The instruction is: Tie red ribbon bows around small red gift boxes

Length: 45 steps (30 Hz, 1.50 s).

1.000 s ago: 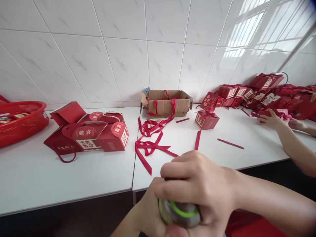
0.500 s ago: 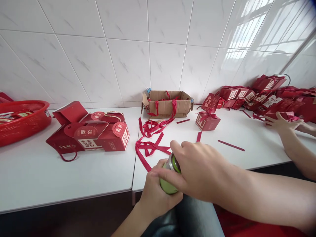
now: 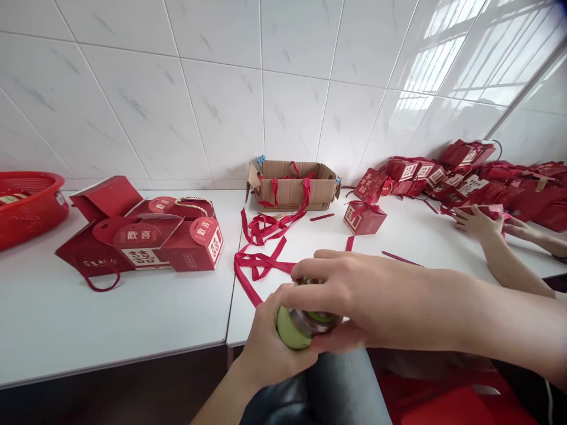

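Above my lap, at the table's front edge, my left hand (image 3: pixel 270 345) is wrapped round the body of a light green thermos bottle (image 3: pixel 290 330). My right hand (image 3: pixel 358 289) grips the silver and green lid (image 3: pixel 319 319) from above, its fingers hiding much of it. The bottle is tilted, with its top end toward the right. Just beyond my hands, a long loose red ribbon (image 3: pixel 261 260) lies tangled on the white table.
A cardboard box (image 3: pixel 296 195) draped with ribbon stands by the wall. Red gift boxes (image 3: pixel 181 254) lie left, beside a red plastic basket (image 3: pixel 33 218). A small red box (image 3: pixel 370 221) stands right; several more are piled behind. Another person's hands (image 3: pixel 481 224) hold a box there.
My right hand has shifted its grip round the bottle's top, and the bottle leans further right. The view has turned slightly right.
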Tool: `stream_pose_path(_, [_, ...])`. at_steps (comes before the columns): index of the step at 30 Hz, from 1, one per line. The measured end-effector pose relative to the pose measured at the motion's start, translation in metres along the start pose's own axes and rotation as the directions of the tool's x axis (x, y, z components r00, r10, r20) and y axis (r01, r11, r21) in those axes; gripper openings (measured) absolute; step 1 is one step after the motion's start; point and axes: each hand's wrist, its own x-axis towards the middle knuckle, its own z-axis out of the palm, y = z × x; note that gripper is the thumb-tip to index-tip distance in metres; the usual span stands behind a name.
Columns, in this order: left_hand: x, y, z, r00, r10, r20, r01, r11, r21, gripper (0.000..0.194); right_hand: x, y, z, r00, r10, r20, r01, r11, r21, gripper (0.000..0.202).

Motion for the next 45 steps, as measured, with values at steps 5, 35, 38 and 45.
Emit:
stream_pose_path(5, [0.001,0.008,-0.005,0.987,0.089,0.137,-0.095,0.995,0.035,0.044,-0.003,-0.001,-0.011,0.986,-0.156,0.064,0.154,0.987,0.039,0.034])
stream_pose_path(35, [0.005,-0.014,-0.001,0.999,-0.017,0.030,0.016,0.999,0.044,0.040,0.011,0.002,-0.014,0.945,0.298,0.137,-0.297,0.955,-0.023,0.026])
stream_pose_path(38, [0.005,-0.013,-0.001,0.999,-0.013,0.032,0.014,0.999,-0.029,0.050,0.009,0.003,-0.013,0.974,0.179,0.137,-0.187,0.981,0.048,0.034])
stream_pose_path(45, [0.006,-0.011,0.000,1.000,0.003,0.023,-0.004,0.999,0.049,0.042,0.009,0.002,-0.015,0.948,0.293,0.124,-0.295,0.955,-0.003,0.016])
